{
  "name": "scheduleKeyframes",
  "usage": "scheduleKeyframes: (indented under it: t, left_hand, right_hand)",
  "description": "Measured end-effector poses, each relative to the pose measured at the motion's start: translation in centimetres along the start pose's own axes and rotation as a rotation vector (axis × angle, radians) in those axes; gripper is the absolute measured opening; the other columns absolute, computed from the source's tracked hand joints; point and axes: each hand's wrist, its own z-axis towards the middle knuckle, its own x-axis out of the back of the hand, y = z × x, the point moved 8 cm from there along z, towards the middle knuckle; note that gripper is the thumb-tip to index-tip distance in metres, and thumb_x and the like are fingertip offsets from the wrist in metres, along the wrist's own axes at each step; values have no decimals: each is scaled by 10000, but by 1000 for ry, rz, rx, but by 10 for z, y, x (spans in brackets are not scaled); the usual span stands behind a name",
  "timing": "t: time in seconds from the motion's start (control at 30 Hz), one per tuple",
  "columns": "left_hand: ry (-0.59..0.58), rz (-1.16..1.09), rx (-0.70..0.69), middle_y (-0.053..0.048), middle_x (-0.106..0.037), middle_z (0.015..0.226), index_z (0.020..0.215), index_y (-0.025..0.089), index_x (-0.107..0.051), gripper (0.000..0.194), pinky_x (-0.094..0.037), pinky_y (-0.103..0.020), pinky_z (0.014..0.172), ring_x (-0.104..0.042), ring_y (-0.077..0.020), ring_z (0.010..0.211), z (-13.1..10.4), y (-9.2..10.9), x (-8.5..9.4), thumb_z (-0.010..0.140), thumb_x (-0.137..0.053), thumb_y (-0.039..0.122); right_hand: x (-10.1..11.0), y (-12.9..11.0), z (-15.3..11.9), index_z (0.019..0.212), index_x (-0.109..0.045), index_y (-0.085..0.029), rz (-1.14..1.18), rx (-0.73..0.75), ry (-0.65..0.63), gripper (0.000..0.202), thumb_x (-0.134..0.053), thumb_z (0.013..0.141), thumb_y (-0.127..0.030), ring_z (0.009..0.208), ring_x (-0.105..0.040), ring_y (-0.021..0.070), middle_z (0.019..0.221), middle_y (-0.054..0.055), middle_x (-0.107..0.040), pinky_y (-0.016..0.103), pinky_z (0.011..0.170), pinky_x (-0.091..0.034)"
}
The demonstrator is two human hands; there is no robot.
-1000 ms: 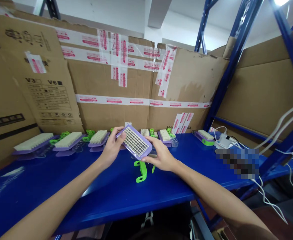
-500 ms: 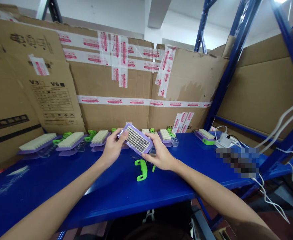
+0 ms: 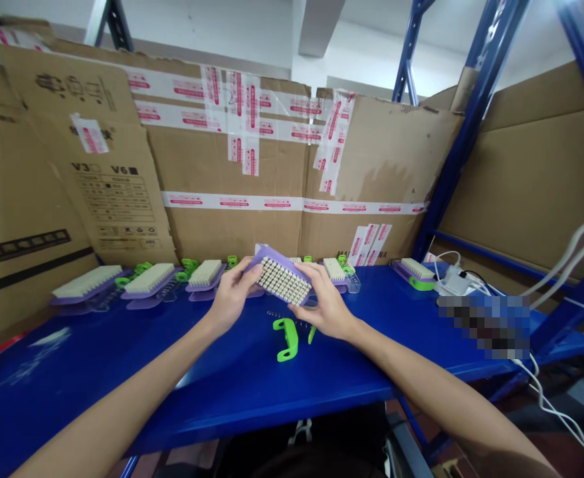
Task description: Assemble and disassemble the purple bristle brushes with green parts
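A purple brush head (image 3: 285, 281) with rows of pale bristles is held tilted above the blue table, its bristle side towards me. My left hand (image 3: 234, 292) grips its left end between thumb and fingers. Around the right end my right hand (image 3: 325, 302) is closed, with the thumb at the lower edge. Below them a green curved bracket (image 3: 288, 340) lies on the table. A second green piece (image 3: 312, 334) is partly hidden by my right hand. Small dark bits, too small to identify, lie just behind the bracket.
Along the back of the blue table (image 3: 212, 398) stand several purple brushes (image 3: 149, 279) with green clips and clear parts. At the right are a green-and-purple brush (image 3: 414, 273), a white plug (image 3: 454, 280) with cables and a blurred item. Cardboard (image 3: 232, 229) walls the back.
The brush head has tilted a little, so its bristles face me more. The whole view has shifted slightly, and both hands keep their hold.
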Motion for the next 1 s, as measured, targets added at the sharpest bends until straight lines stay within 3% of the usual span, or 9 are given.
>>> scheduleKeyframes:
  t: [0.13, 0.27, 0.43, 0.67, 0.83, 1.0]
  left_hand:
    - [1, 154, -78, -59, -707, 976, 1054, 175, -818, 495, -614, -310, 803, -663, -209, 904, 0, 11, -2, 927, -846, 653]
    - [3, 176, -93, -70, -725, 1049, 1063, 185, -830, 489, -622, -320, 851, -689, -228, 970, 3, 17, -2, 922, -845, 653]
    - [14, 55, 9, -90, -758, 1121, 1120, 179, -806, 591, -682, -384, 898, -729, -255, 1023, 4, 6, -1, 883, -865, 717]
    - [51, 13, 110, -14, -660, 876, 901, 194, -653, 622, -680, -301, 676, -692, -180, 790, 3, -2, 5, 841, -875, 772]
    - [47, -35, 170, 9, -691, 950, 1189, 263, -566, 634, -673, -326, 585, -709, -175, 693, 4, -7, 6, 862, -889, 700]
    - [92, -95, 154, -3, -689, 1085, 1319, 303, -589, 564, -692, -313, 595, -703, -152, 755, 2, -10, 5, 951, -809, 669]
  right_hand:
    - [-1, 0, 0, 1717, -378, -359, 4, -3, 8, 896, -826, 954, -221, 1560, -517, 373, 1639, 156, -498, 643, 1304, -481]
    - [-2, 4, 1, 1716, -381, -344, -10, -26, 10, 870, -792, 965, -191, 1567, -510, 371, 1636, 164, -498, 644, 1317, -464]
    - [0, 6, 0, 1713, -391, -325, -27, -47, 20, 805, -789, 1015, -280, 1574, -506, 377, 1640, 169, -516, 655, 1316, -460]
    - [10, -3, 1, 1579, -560, -297, -33, -18, 71, 657, -844, 1017, -484, 1310, -707, 361, 1428, 139, -722, 573, 1100, -611]
    - [13, -2, 1, 1596, -572, -291, 0, -7, 66, 647, -790, 1050, -564, 1332, -713, 361, 1463, 147, -729, 585, 1132, -601]
    - [5, 4, -1, 1746, -368, -284, 58, -38, -5, 965, -852, 983, -623, 1552, -586, 377, 1696, 180, -571, 602, 1283, -509]
